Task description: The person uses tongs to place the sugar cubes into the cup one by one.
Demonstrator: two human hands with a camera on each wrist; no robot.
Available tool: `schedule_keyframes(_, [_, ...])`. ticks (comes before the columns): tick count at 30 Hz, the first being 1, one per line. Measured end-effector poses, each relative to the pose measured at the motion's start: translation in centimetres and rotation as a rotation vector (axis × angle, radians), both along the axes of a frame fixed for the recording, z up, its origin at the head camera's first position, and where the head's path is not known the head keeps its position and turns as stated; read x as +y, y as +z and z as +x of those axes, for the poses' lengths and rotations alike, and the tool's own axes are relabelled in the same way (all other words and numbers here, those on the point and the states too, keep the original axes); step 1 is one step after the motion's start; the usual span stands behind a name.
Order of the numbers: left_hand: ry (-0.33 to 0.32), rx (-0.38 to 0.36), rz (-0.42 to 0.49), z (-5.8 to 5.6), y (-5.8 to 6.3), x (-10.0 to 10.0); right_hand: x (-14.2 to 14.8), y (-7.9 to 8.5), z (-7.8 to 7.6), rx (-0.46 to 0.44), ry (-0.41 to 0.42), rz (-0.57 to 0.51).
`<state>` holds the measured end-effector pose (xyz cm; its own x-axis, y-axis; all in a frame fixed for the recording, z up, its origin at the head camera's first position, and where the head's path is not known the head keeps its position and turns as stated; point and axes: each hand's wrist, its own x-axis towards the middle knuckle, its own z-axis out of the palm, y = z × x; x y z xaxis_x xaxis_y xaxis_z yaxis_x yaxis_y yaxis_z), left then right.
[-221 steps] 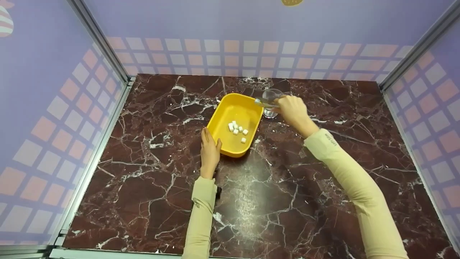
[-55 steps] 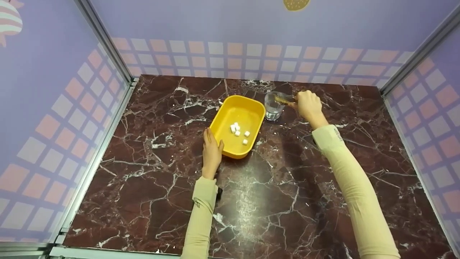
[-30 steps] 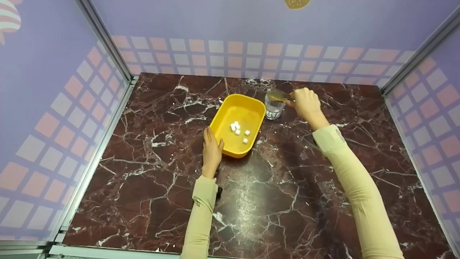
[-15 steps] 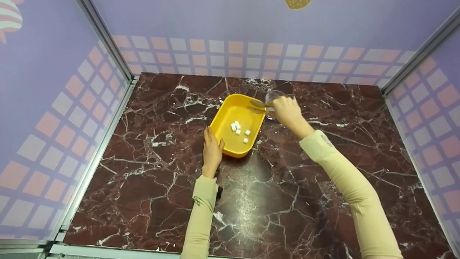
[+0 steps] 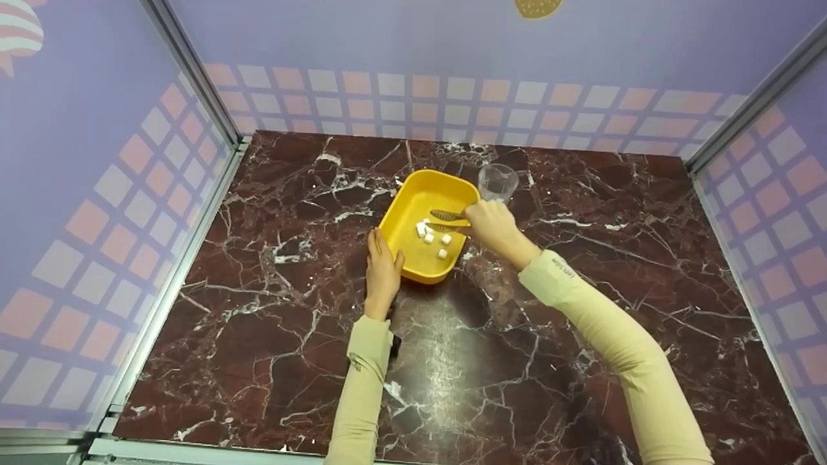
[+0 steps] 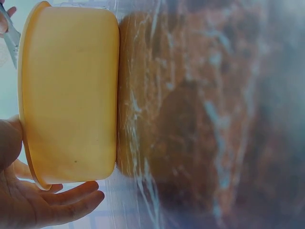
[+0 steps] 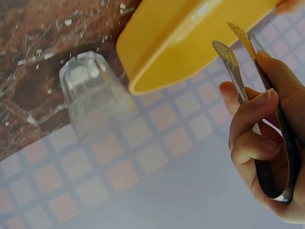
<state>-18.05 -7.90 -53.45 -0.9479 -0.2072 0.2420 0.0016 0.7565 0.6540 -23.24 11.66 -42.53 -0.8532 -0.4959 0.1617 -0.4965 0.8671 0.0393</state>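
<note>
A yellow rectangular tub (image 5: pixel 413 271) stands on the table with several white sugar cubes (image 5: pixel 442 254) lying loose inside. My left hand (image 5: pixel 382 274) grips its near left corner, thumb at the rim and fingers along the outer wall (image 6: pixel 71 95). In my right hand (image 5: pixel 494 226) is a pair of metal tongs (image 5: pixel 446 215) with perforated tips. The tongs' tips are spread apart and reach over the cubes, with nothing visible between them. Just beyond the tub's right side stands a clear drinking glass (image 5: pixel 498 183), upright; its contents look blurred in the right wrist view (image 7: pixel 90 90).
The dark red marble tabletop (image 5: pixel 271 361) carries small white specks. Purple checked panels (image 5: pixel 426 106) enclose the back and both sides, joined by metal posts at the corners.
My right hand has swung the tongs from over the glass leftward and nearer, into the tub above the cubes. My left hand stays on the tub, which keeps its place.
</note>
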Motion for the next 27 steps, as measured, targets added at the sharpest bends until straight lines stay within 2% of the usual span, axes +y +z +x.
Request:
schedule_keyframes(6, [0.004,0.009,0.004,0.0,0.0,0.0,-0.8,-1.9,0.3,0.004,0.005,0.027])
schedule_keyframes(13, [0.006,0.003,0.000,0.0,0.0,0.1,-1.1,-3.3,0.4,0.019,0.023,0.017])
schedule_keyframes(20, [0.007,0.007,-0.004,0.0,0.1,0.1,-1.3,-3.8,0.2,0.016,0.012,0.038])
schedule_keyframes(27, [0.003,0.016,-0.007,-0.1,-0.1,0.0,-1.8,-4.0,0.0,-0.040,-0.003,0.039])
